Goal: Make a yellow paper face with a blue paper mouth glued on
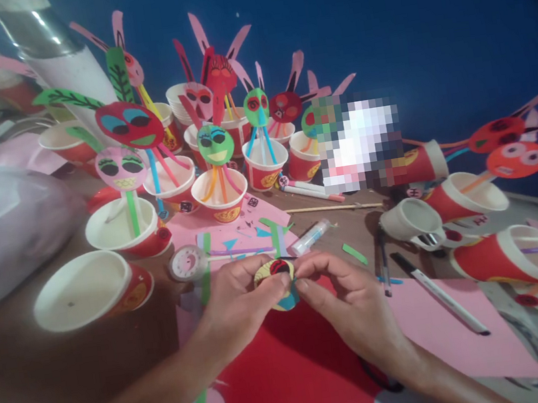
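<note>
A small round paper face (265, 271), yellow with a red and black eye and a blue lower part, is between my hands. My left hand (240, 300) pinches it from the left, thumb across its front. On its right edge, my right hand (346, 291) has thumb and index finger pressed together. The fingers cover much of the face. Beneath both hands lies a cut sheet of red paper (294, 366). A glue stick (311, 237) lies just beyond my fingers.
Red and white paper cups (221, 192) with paper faces on coloured sticks stand behind. A tipped cup (83, 290) is at left. To the right are pink paper (460, 328), a black-capped marker (442, 293) and a white mug (411, 221). A plastic bag (4, 227) bulges at far left.
</note>
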Demonstrator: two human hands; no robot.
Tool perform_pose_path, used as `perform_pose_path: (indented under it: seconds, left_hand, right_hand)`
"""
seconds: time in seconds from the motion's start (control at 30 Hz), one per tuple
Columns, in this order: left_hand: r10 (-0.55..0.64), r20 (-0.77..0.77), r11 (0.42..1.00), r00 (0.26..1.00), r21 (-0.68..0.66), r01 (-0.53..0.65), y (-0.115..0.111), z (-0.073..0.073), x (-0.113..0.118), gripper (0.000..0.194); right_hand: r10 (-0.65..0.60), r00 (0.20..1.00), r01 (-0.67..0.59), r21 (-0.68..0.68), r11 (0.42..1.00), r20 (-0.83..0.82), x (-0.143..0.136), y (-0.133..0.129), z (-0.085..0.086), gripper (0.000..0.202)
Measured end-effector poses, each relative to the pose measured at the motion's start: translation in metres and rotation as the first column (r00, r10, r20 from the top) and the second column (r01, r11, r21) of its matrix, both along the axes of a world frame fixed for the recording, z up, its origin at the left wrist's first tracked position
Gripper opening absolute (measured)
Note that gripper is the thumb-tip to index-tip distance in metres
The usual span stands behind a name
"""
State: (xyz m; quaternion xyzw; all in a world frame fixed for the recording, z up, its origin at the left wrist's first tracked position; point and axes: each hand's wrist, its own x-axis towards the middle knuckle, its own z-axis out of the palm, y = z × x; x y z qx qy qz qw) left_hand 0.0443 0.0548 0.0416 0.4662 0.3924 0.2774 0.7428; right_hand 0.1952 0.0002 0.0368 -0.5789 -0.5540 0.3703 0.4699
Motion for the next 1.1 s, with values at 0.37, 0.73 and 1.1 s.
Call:
perform_pose_path:
  seconds: [0.37,0.73,1.1]
  left_hand:
    - [0.041,-0.008,0.998,0.999,-0.056,-0.041,0.009,-0.006,-0.001,0.013]
    - [0.094,0.031,0.973,0.995,-0.213,-0.086,0.018,-0.003,0.001,0.013]
    - [-0.198,-0.195,0.979,0.96,0.017,0.205,0.01,-0.009,-0.001,0.014]
  right_hand:
    - [0.042,0.99,-0.059,-0.133,0.989,-0.132,0.003,-0.003,0.004,0.011]
    - [0.084,0.996,-0.085,0.099,0.991,0.015,0.002,-0.007,0.0,0.009]
    - [-0.168,0.904,0.14,-0.1,0.985,-0.393,0.009,0.007,-0.01,0.012]
